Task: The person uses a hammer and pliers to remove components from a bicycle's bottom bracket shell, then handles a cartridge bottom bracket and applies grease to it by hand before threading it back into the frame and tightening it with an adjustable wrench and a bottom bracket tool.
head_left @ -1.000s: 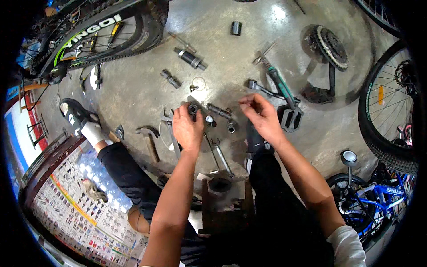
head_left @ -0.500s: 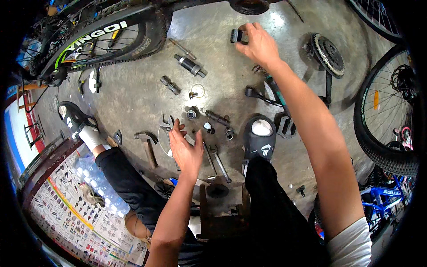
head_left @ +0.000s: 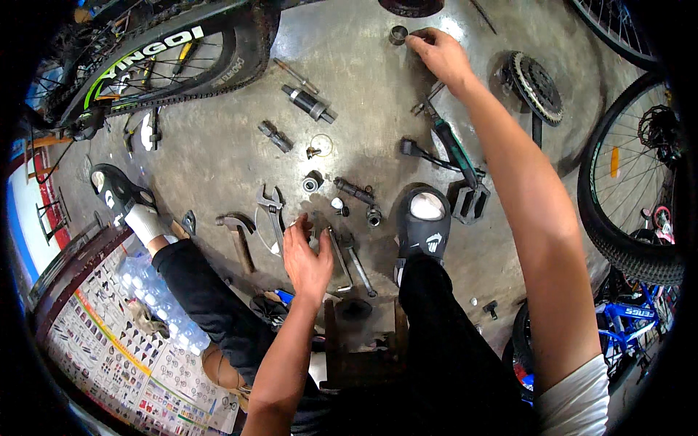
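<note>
At the far middle of the concrete floor, my right hand [head_left: 442,57] has its thumb and fingertips closed at the right rim of a short dark metal sleeve [head_left: 398,35], whose round opening faces up. My left hand [head_left: 307,260] hovers low over the tools, fingers loosely bent and thumb apart, with nothing clearly in it. Just left of it is an adjustable wrench [head_left: 272,209]; to its right lies a combination wrench [head_left: 358,267] beside a thin metal bar. Beyond are a round metal cup [head_left: 311,182], a dark tool [head_left: 355,191] and a bottom bracket cartridge [head_left: 308,103].
A hammer [head_left: 240,231] lies left of the wrenches. Right of centre are a green-and-black crank arm [head_left: 454,149] and a pedal [head_left: 470,202]. A chainring crankset [head_left: 536,89] and a bicycle wheel [head_left: 625,171] sit farther right. A bicycle [head_left: 167,69] occupies the far left.
My right hand has moved slightly away and right with the metal sleeve, which has turned from lying sideways to opening upward. My left hand has shifted slightly nearer, showing more of the adjustable wrench.
</note>
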A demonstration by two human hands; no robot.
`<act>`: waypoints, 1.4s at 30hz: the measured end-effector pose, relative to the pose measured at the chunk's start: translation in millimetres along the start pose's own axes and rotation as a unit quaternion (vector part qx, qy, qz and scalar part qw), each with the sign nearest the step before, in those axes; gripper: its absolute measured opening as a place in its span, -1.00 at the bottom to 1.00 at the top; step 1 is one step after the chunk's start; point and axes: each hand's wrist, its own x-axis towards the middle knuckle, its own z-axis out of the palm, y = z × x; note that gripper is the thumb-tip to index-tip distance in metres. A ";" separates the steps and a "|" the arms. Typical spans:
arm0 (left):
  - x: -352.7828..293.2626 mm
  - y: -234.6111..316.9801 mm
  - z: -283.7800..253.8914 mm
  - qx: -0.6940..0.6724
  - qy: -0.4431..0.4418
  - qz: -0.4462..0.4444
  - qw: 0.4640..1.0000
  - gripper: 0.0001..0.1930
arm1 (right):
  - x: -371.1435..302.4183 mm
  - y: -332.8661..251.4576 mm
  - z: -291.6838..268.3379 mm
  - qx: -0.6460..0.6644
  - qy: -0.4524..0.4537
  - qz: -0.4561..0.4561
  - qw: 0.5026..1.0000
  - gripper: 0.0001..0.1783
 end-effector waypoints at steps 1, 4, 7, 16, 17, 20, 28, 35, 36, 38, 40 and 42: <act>-1.8 0.2 -0.3 -0.002 -0.005 0.002 1.000 -0.51 | -1.6 1.9 0.6 -0.008 0.020 0.002 1.000 -0.49; -10.9 -2.8 -4.1 -0.021 -0.010 0.002 1.000 -0.52 | -7.5 4.0 -1.7 -0.040 0.048 -0.001 0.998 -0.51; -27.9 -9.4 -9.7 0.000 -0.026 -0.004 1.000 -0.53 | -10.3 -0.6 0.9 -0.051 0.072 -0.013 0.996 -0.53; -69.2 -27.0 -4.7 0.022 -0.093 -0.022 0.995 -0.55 | -10.6 -22.5 6.0 -0.161 0.089 -0.130 0.974 -0.44; -72.9 -27.8 -1.7 0.025 -0.100 -0.012 0.995 -0.57 | -4.6 -21.1 4.1 -0.194 0.076 -0.146 0.967 -0.45; -80.2 -31.4 2.3 0.031 -0.101 -0.002 0.994 -0.59 | 2.8 -22.6 0.5 -0.212 0.082 -0.149 0.962 -0.46; -90.0 -35.6 3.2 0.032 -0.135 0.001 0.990 -0.60 | -92.9 -14.1 -8.4 0.400 0.122 0.049 0.907 -0.45; -83.7 -29.2 -10.6 0.038 -0.124 0.033 0.991 -0.59 | -184.2 -25.2 7.4 0.426 0.084 0.102 0.895 -0.58; -85.4 -36.7 -16.3 0.031 -0.097 0.037 0.994 -0.60 | -192.1 -33.5 12.7 0.419 0.074 0.076 0.902 -0.61; -85.1 -47.8 -30.7 0.024 -0.088 0.031 0.995 -0.58 | -201.1 -52.3 18.0 0.386 0.043 0.051 0.920 -0.65; -80.4 -54.3 -45.7 0.015 -0.081 0.034 0.996 -0.57 | -203.6 -54.8 27.8 0.383 0.003 0.040 0.923 -0.67; -71.9 -64.3 -64.1 0.016 -0.101 0.038 0.994 -0.57 | -201.2 -59.2 40.2 0.302 -0.029 0.023 0.953 -0.65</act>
